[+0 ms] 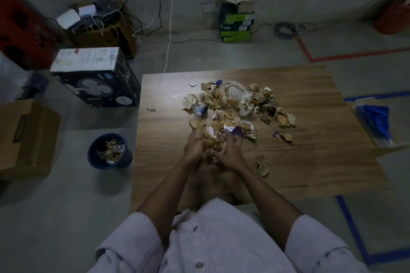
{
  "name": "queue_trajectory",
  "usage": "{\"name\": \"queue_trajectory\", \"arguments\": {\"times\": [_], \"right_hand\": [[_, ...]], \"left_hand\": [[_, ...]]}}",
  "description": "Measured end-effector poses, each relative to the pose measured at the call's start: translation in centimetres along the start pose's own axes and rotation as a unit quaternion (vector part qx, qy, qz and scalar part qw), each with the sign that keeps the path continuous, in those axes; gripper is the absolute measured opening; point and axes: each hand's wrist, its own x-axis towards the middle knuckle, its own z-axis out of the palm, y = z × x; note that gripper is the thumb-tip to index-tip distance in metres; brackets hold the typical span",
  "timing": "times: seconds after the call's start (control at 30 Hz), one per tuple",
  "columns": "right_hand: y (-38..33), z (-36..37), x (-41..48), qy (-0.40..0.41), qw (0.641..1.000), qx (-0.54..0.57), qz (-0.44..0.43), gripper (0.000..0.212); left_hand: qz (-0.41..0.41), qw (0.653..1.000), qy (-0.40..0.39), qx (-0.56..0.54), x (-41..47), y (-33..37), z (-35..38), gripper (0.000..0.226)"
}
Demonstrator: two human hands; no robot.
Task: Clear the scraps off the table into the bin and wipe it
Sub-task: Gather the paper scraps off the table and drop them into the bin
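The scraps [233, 104] — torn brown bits and wrappers — lie heaped mid-table, the bulk spreading away from the hands and to their right. At the heap's near end the left hand [194, 150] and right hand [228, 154] are cupped together round a clump. Blur hides the fingers, but both seem curled on it. The bin [109, 150], partly filled, stands on the floor [66, 217] just off the left edge of the table [310, 162] — leftward of the grip, the left hand nearer.
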Motion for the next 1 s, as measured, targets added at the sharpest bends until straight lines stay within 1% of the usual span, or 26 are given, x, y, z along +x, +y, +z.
{"name": "queue_trajectory", "arguments": {"times": [0.03,0.1,0.13,0.17,0.2,0.23,0.27,0.37,0.4,0.43,0.47,0.53,0.6,0.63,0.67,0.73,0.77,0.8,0.87,0.93,1.0], "right_hand": [[-0.1,-0.4,-0.1,0.019,1.0,0.0,-0.018,0.09],[0.3,-1.3,-1.6,0.09,0.993,-0.039,-0.063,0.078],[0.9,-1.5,-2.7,0.127,0.986,-0.077,-0.076,0.077],[1.9,-1.3,-3.9,0.154,0.978,-0.115,-0.081,0.08],[3.2,-0.9,-5.2,0.162,0.973,-0.151,-0.067,0.086],[4.8,-0.3,-6.5,0.159,0.971,-0.176,-0.035,0.094],[6.4,0.4,-7.6,0.159,0.971,-0.179,0.011,0.101],[9.8,2.0,-8.6,0.186,0.963,-0.087,0.176,0.115],[9.9,2.3,-8.2,0.172,0.96,-0.076,0.207,0.116],[9.5,2.2,-7.6,0.136,0.963,-0.08,0.219,0.117],[9.0,2.1,-6.5,0.096,0.968,-0.091,0.212,0.115],[7.7,1.7,-4.0,0.039,0.98,-0.114,0.156,0.109],[6.3,1.1,-1.6,-0.007,0.986,-0.124,0.109,0.098],[5.6,0.7,-1.0,-0.014,0.987,-0.128,0.095,0.093],[5.0,0.3,-0.8,0.005,0.988,-0.13,0.085,0.087],[5.0,-0.2,-1.2,0.077,0.989,-0.111,0.059,0.07],[5.5,-0.6,-1.5,0.109,0.989,-0.095,0.043,0.063],[6.2,-1.0,-1.9,0.136,0.985,-0.1,0.025,0.061],[7.8,-2.2,-2.5,0.176,0.978,-0.106,0.026,0.063],[9.0,-4.3,-2.4,0.237,0.968,-0.053,0.065,0.066],[10.2,-6.5,-1.9,0.269,0.959,-0.024,0.088,0.077]], "left_hand": [[0.009,0.999,0.027,0.016,-0.4,0.1,-0.8,0.053],[0.024,0.994,0.08,0.076,-1.7,-0.3,-2.2,0.059],[0.018,0.992,0.088,0.089,-1.9,-1.6,-2.5,0.06],[0.017,0.992,0.081,0.092,-2.7,-2.7,-2.7,0.06],[0.012,0.992,0.078,0.096,-3.1,-4.5,-2.6,0.06],[0.002,0.992,0.07,0.103,-3.8,-6.1,-2.3,0.059],[0.0,0.992,0.069,0.107,-4.1,-7.6,-1.8,0.058],[-0.012,0.993,0.055,0.105,-4.4,-10.0,0.4,0.058],[-0.016,0.994,0.042,0.095,-4.0,-10.6,1.5,0.061],[-0.021,0.996,0.024,0.083,-3.2,-11.6,2.6,0.066],[-0.018,0.997,0.004,0.072,-2.7,-11.6,3.5,0.07],[-0.001,0.996,-0.023,0.083,-1.6,-11.4,4.9,0.07],[0.037,0.989,-0.054,0.132,-2.3,-8.0,5.4,0.059],[0.072,0.982,-0.067,0.164,-3.7,-5.2,5.3,0.051],[0.115,0.971,-0.066,0.202,-4.3,-3.6,5.4,0.045],[0.179,0.949,-0.032,0.256,-5.3,-1.3,5.5,0.041],[0.196,0.94,-0.016,0.278,-5.5,-0.5,5.5,0.037],[0.214,0.932,-0.006,0.291,-5.4,-0.1,5.7,0.034],[0.245,0.918,-0.005,0.312,-4.8,0.0,6.1,0.032],[0.258,0.907,-0.021,0.333,-4.2,0.5,7.0,0.036],[0.26,0.904,-0.046,0.336,-3.8,0.8,8.6,0.042]]}}
